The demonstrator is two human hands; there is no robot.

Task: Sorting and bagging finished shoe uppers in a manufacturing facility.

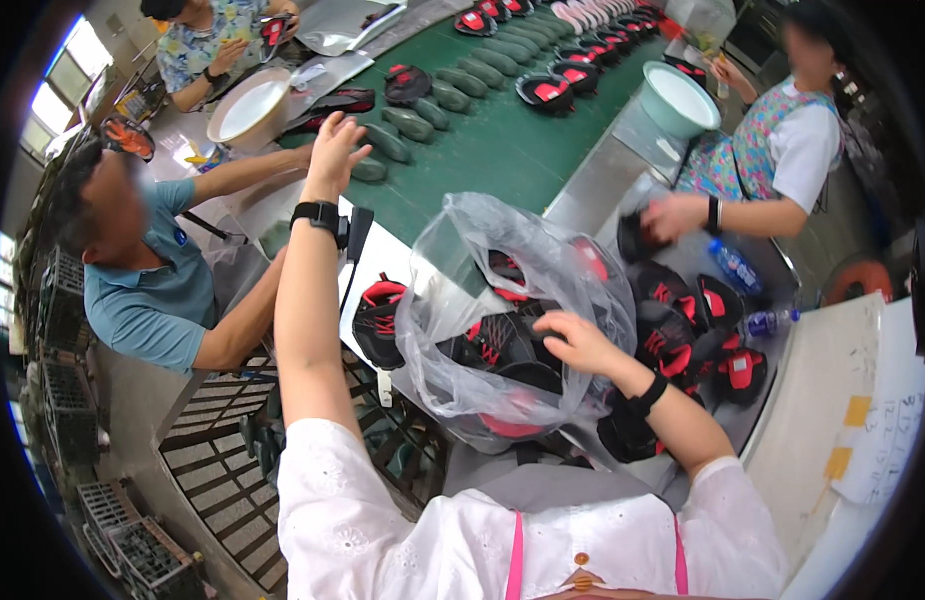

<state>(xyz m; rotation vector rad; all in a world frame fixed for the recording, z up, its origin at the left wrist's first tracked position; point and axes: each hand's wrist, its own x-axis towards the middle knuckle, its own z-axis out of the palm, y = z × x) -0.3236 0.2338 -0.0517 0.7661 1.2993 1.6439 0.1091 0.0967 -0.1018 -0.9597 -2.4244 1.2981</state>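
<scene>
Right hand (580, 343) grasps clear plastic bag (502, 300) (black-red shoes inside); left hand (334, 152) raised, fingers released.

Bare green belt (512, 150) lies open ahead; the plastic bag (492, 300) and piled shoes (682, 330) crowd the near edge.

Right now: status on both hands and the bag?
Left hand raised, open, holding nothing, over the green belt. Right hand on the clear bag of black-and-red shoe uppers. More uppers piled just right of it.
</scene>
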